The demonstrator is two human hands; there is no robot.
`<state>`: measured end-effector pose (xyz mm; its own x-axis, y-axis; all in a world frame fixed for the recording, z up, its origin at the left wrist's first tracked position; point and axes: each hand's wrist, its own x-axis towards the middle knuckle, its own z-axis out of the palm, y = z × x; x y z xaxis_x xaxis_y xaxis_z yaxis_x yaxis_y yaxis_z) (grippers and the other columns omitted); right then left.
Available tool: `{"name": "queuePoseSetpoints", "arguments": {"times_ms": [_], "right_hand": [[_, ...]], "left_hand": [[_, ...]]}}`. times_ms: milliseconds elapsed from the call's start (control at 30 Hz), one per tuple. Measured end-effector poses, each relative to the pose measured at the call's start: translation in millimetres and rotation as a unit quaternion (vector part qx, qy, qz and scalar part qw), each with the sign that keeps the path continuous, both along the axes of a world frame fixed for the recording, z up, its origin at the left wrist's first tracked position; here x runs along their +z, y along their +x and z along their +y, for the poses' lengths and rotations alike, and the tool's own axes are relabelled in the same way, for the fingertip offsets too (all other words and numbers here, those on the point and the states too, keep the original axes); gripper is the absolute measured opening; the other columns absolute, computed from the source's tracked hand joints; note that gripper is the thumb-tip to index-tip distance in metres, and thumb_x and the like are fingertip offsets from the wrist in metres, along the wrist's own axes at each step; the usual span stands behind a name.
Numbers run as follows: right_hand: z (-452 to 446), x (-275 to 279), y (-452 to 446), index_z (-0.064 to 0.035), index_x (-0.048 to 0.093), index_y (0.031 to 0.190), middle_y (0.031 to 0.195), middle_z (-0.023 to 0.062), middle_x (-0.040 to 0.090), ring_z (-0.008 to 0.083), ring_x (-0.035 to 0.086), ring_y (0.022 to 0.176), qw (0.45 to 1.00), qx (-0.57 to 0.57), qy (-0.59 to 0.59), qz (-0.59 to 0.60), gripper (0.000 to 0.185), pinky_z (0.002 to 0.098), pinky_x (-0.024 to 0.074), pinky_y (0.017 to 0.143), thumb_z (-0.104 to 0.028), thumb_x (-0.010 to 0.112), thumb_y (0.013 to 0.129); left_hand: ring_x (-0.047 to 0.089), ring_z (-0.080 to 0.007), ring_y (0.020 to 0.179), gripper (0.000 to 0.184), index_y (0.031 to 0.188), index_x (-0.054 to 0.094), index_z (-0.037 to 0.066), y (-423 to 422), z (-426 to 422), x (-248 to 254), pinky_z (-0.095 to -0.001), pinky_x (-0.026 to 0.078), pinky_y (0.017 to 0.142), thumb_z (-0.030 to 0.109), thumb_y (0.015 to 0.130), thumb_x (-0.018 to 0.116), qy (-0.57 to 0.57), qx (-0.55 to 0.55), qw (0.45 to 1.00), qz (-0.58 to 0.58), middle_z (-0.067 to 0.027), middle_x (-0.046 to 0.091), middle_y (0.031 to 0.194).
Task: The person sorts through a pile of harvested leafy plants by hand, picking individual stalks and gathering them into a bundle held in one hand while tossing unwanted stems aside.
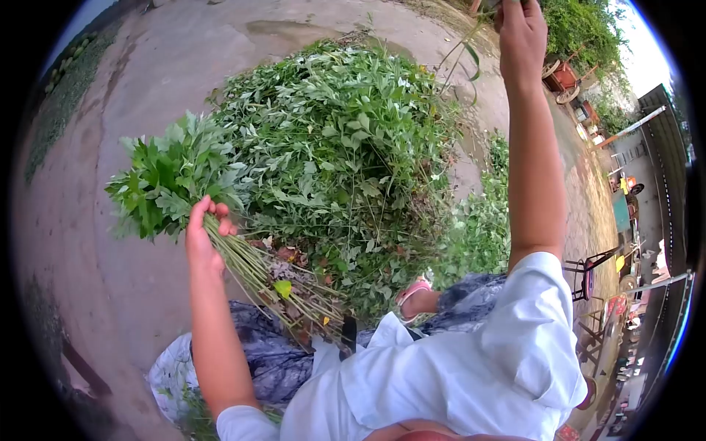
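Note:
A thick bundle of leafy green stems [173, 176] lies in my left hand [206, 231], whose fingers curl round the stems just below the leaves. The bare stems run down across my lap, with a yellow leaf [283, 288] among them. My right hand [522, 29] is raised at the top edge, its fingers closed on a thin grassy stem [471, 59] that hangs to the left. Part of that hand is cut off by the frame. Between and below the two hands a large heap of cut leafy plants [331, 147] covers the ground.
Pale concrete ground [162, 73] surrounds the heap. My foot in a pink sandal [415, 300] is at the heap's near edge. More green plants [482, 228] lie right of the heap. A dark chair [588, 275] and various household items stand along the right side.

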<state>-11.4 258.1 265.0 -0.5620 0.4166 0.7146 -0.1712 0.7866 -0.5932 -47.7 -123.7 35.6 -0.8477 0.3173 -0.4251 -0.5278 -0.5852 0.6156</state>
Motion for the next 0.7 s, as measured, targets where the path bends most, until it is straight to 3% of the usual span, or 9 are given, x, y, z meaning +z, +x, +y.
{"name": "queuePoseSetpoints", "arguments": {"times_ms": [33,100,300,433,467,533,567,633,700], "right_hand": [[33.1,21.7,7.1,-0.0013,0.051,0.083,0.065,-0.0011,0.046,0.0061,0.039,0.059,0.965,-0.056,0.243,0.077,0.020,0.0219,0.0340,0.051,-0.019,0.043,0.088],[24.9,53.7,19.7,-0.0044,0.052,0.081,0.063,-0.0004,0.047,0.0061,0.041,0.056,0.941,-0.058,0.298,0.148,0.021,0.0212,0.0345,0.049,-0.020,0.041,0.089],[-28.9,111.5,57.1,-0.0070,0.049,0.079,0.060,-0.0005,0.046,0.0064,0.044,0.050,0.969,0.187,-0.095,0.131,0.016,0.0198,0.0367,0.045,-0.019,0.042,0.088],[120.1,134.6,37.3,-0.0090,0.047,0.078,0.055,-0.0036,0.039,0.0054,0.034,0.042,0.935,0.258,-0.244,0.017,0.015,0.0216,0.0294,0.037,-0.019,0.042,0.087],[95.2,130.9,46.5,-0.0094,0.048,0.081,0.054,-0.0041,0.037,0.0055,0.031,0.041,0.977,0.158,-0.093,-0.111,0.015,0.0219,0.0262,0.036,-0.020,0.041,0.088],[38.3,122.5,64.4,-0.0101,0.052,0.086,0.052,-0.0052,0.032,0.0057,0.024,0.039,0.894,-0.074,0.307,-0.318,0.017,0.0225,0.0197,0.035,-0.022,0.040,0.088],[56.9,124.0,75.9,-0.0074,0.051,0.080,0.054,-0.0049,0.035,0.0056,0.025,0.042,0.990,0.019,0.118,-0.074,0.018,0.0218,0.0216,0.040,-0.023,0.043,0.087],[51.6,91.5,79.5,-0.0054,0.049,0.076,0.056,-0.0042,0.038,0.0057,0.027,0.044,0.996,0.021,-0.083,-0.002,0.022,0.0214,0.0234,0.042,-0.024,0.044,0.086],[50.3,29.2,72.4,-0.0078,0.050,0.082,0.055,-0.0047,0.036,0.0056,0.027,0.043,0.910,-0.065,-0.072,-0.403,0.019,0.0215,0.0211,0.038,-0.025,0.043,0.086]], "left_hand": [[0.040,-0.0104,0.043,0.017,0.071,0.044,0.012,0.2,-0.9,-0.9,-0.0264,0.036,0.045,0.023,0.080,0.053,-0.002,0.000,1.000,0.001,-0.0047,0.054,0.066],[0.040,-0.0104,0.043,0.017,0.071,0.044,0.012,-1.0,-2.5,-3.5,-0.0264,0.036,0.045,0.023,0.080,0.053,-0.001,-0.001,1.000,0.000,-0.0049,0.054,0.066],[0.038,-0.0085,0.042,0.017,0.070,0.045,0.013,1.1,0.4,1.6,-0.0241,0.036,0.045,0.023,0.081,0.052,-0.005,-0.004,1.000,0.001,-0.0021,0.053,0.066],[0.038,-0.0085,0.042,0.017,0.070,0.044,0.013,0.7,0.1,0.4,-0.0241,0.035,0.045,0.023,0.081,0.052,-0.007,-0.005,1.000,0.006,-0.0022,0.053,0.067],[0.038,-0.0085,0.042,0.017,0.070,0.044,0.013,-0.2,-0.9,-1.0,-0.0241,0.035,0.045,0.023,0.081,0.052,-0.007,-0.006,1.000,0.006,-0.0022,0.053,0.067],[0.040,-0.0105,0.042,0.017,0.070,0.043,0.012,-2.8,-2.5,-5.0,-0.0262,0.036,0.044,0.022,0.081,0.052,0.008,-0.010,1.000,0.000,-0.0044,0.054,0.066],[0.040,-0.0105,0.042,0.017,0.070,0.043,0.012,-2.2,-2.0,-4.4,-0.0262,0.036,0.044,0.022,0.081,0.052,0.008,-0.014,1.000,-0.001,-0.0044,0.054,0.066],[0.040,-0.0104,0.042,0.017,0.070,0.043,0.013,-0.8,-1.0,-1.9,-0.0260,0.035,0.044,0.022,0.081,0.052,-0.005,-0.003,1.000,0.008,-0.0042,0.054,0.067],[0.040,-0.0105,0.042,0.017,0.071,0.043,0.013,-1.3,-1.6,-4.1,-0.0261,0.035,0.044,0.022,0.081,0.052,0.001,-0.008,1.000,0.009,-0.0041,0.054,0.067]]}}
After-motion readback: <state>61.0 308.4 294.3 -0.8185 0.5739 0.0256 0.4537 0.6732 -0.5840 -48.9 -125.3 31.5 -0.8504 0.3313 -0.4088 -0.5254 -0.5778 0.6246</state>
